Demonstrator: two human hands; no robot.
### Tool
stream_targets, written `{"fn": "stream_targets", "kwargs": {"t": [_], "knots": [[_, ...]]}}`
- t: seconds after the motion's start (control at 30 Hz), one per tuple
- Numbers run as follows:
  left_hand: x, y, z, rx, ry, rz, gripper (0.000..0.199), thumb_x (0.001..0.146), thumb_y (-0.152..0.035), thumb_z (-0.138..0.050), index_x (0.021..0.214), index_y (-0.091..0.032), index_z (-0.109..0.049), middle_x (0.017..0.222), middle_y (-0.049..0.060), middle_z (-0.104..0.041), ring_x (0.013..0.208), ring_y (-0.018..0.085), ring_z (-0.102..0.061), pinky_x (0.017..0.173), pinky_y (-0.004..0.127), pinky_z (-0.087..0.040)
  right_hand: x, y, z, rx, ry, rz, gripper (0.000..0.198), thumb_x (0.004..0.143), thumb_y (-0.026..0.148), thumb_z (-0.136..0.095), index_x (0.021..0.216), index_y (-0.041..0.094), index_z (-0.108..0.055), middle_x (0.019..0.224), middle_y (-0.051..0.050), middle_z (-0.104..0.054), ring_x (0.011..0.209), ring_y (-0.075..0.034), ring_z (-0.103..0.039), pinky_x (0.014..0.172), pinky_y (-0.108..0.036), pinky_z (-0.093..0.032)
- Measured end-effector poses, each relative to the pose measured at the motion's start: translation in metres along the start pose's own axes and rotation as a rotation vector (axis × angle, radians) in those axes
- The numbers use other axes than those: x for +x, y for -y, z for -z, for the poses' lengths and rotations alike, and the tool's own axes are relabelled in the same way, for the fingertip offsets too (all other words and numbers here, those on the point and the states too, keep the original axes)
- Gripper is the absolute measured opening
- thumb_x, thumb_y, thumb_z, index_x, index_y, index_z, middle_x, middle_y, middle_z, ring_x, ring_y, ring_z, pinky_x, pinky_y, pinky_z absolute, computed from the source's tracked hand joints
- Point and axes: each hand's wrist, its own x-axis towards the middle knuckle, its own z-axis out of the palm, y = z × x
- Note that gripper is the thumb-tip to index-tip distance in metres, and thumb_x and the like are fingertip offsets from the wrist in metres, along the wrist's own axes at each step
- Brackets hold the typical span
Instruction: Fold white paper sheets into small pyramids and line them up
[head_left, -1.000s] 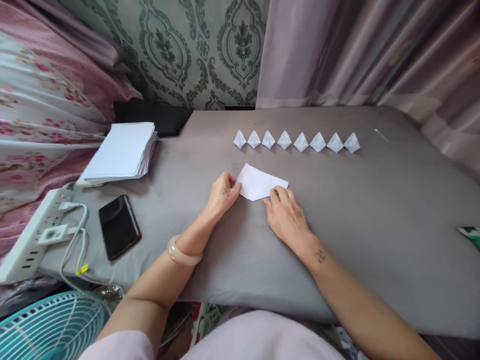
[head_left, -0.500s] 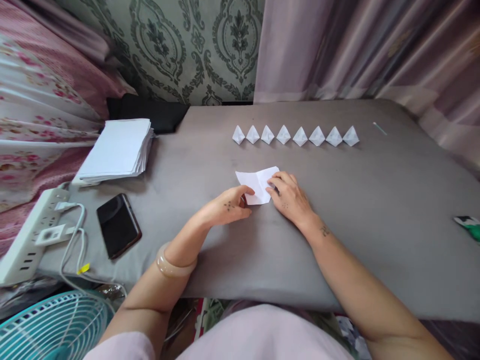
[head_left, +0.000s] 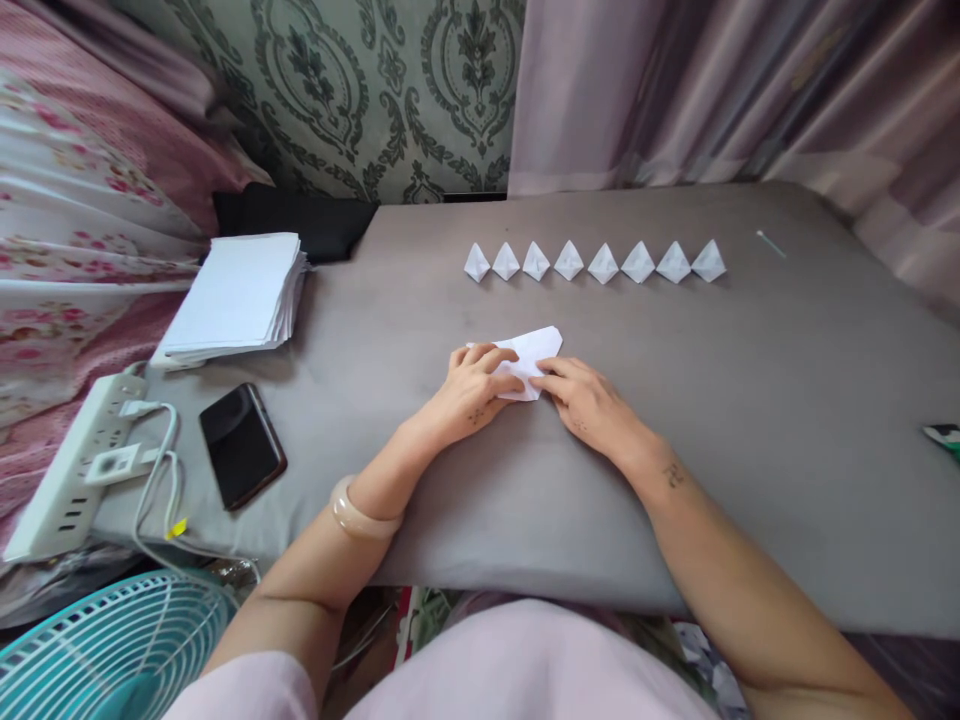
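A folded piece of white paper [head_left: 541, 347] lies on the grey cloth in front of me. My left hand [head_left: 476, 382] covers its left part, fingers bent over the top and thumb near the lower edge. At the paper's right side, my right hand [head_left: 589, 395] grips the edge between thumb and fingers. The fingertips of both hands are close together on the sheet, and the part under my left palm is hidden. Beyond the hands stands a row of several small folded white paper shapes [head_left: 568, 261], pointed at the top.
On the left are a stack of white paper [head_left: 236, 290], a black phone [head_left: 241, 445] and a power strip [head_left: 71, 480] with plugged-in cables. A teal fan [head_left: 120, 650] stands below the table edge. A cotton swab [head_left: 771, 243] lies at the far right of the grey tablecloth [head_left: 750, 420].
My left hand has moved from the lower left edge onto the paper, its fingers now over the top. My right hand has shifted slightly down and right. The paper's left part is now covered.
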Motion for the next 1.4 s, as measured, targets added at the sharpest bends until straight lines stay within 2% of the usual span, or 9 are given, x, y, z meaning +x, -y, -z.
{"fn": "stream_targets", "kwargs": {"t": [0.13, 0.27, 0.57, 0.8, 1.03, 1.2, 1.3, 1.4], "knots": [[0.006, 0.005, -0.004, -0.159, 0.058, 0.056, 0.022, 0.092, -0.037, -0.053, 0.099, -0.026, -0.070, 0.112, 0.006, -0.062, 0.110, 0.023, -0.050, 0.097, 0.041, -0.032, -0.004, 0.003, 0.010, 0.007, 0.057, 0.024, 0.036, 0.090, 0.006, -0.042, 0.105, 0.021, -0.071, 0.114, -0.008, -0.063, 0.104, -0.022, -0.057, 0.087, -0.035, -0.048], [0.013, 0.009, -0.006, -0.246, 0.046, 0.116, 0.021, 0.088, -0.040, -0.058, 0.095, -0.024, -0.070, 0.108, 0.006, -0.063, 0.105, 0.023, -0.052, 0.096, 0.040, -0.034, -0.008, 0.005, 0.018, 0.041, 0.107, 0.028, 0.037, 0.088, 0.004, -0.042, 0.102, 0.022, -0.072, 0.114, -0.006, -0.065, 0.105, -0.021, -0.058, 0.089, -0.035, -0.048], [0.021, 0.010, -0.008, -0.223, 0.015, 0.274, 0.025, 0.090, -0.041, -0.053, 0.091, -0.019, -0.064, 0.089, 0.006, -0.063, 0.092, 0.023, -0.054, 0.084, 0.037, -0.038, -0.011, 0.007, 0.027, 0.099, 0.164, -0.006, 0.041, 0.086, 0.004, -0.040, 0.106, 0.020, -0.072, 0.123, -0.007, -0.063, 0.110, -0.022, -0.059, 0.094, -0.037, -0.048], [0.026, 0.005, -0.013, -0.185, 0.022, 0.368, 0.024, 0.089, -0.035, -0.052, 0.100, -0.017, -0.062, 0.090, 0.007, -0.063, 0.093, 0.024, -0.053, 0.088, 0.040, -0.036, -0.012, 0.006, 0.024, 0.098, 0.129, -0.013, 0.043, 0.084, 0.003, -0.041, 0.104, 0.023, -0.072, 0.122, -0.005, -0.064, 0.108, -0.022, -0.060, 0.093, -0.037, -0.049], [0.028, 0.005, -0.016, -0.186, 0.014, 0.379, 0.022, 0.089, -0.034, -0.052, 0.099, -0.018, -0.062, 0.090, 0.006, -0.065, 0.095, 0.025, -0.054, 0.090, 0.041, -0.034, -0.012, -0.001, 0.021, 0.115, 0.118, 0.021, 0.044, 0.082, 0.005, -0.042, 0.108, 0.025, -0.071, 0.121, -0.004, -0.064, 0.107, -0.021, -0.061, 0.096, -0.037, -0.047], [0.029, 0.006, -0.017, -0.250, 0.000, 0.415, 0.019, 0.086, -0.033, -0.056, 0.096, -0.018, -0.063, 0.091, 0.005, -0.067, 0.097, 0.024, -0.055, 0.092, 0.041, -0.034, -0.010, -0.002, 0.021, 0.094, 0.118, 0.035, 0.041, 0.082, 0.005, -0.042, 0.105, 0.024, -0.071, 0.120, -0.004, -0.064, 0.103, -0.021, -0.061, 0.092, -0.036, -0.048], [0.029, 0.007, -0.018, -0.288, -0.030, 0.441, 0.028, 0.084, -0.031, -0.060, 0.109, -0.020, -0.059, 0.102, 0.006, -0.066, 0.103, 0.024, -0.055, 0.096, 0.042, -0.033, -0.011, 0.001, 0.022, 0.071, 0.118, 0.033, 0.042, 0.083, 0.005, -0.040, 0.112, 0.021, -0.065, 0.112, -0.006, -0.066, 0.098, -0.021, -0.062, 0.086, -0.035, -0.048], [0.028, 0.006, -0.019, -0.312, -0.049, 0.472, 0.041, 0.082, -0.032, -0.062, 0.120, -0.021, -0.052, 0.104, 0.005, -0.065, 0.104, 0.023, -0.055, 0.098, 0.042, -0.033, -0.016, 0.004, 0.020, 0.023, 0.107, 0.063, 0.049, 0.084, 0.004, -0.039, 0.125, 0.021, -0.057, 0.118, -0.007, -0.064, 0.103, -0.022, -0.060, 0.088, -0.036, -0.047]]}}
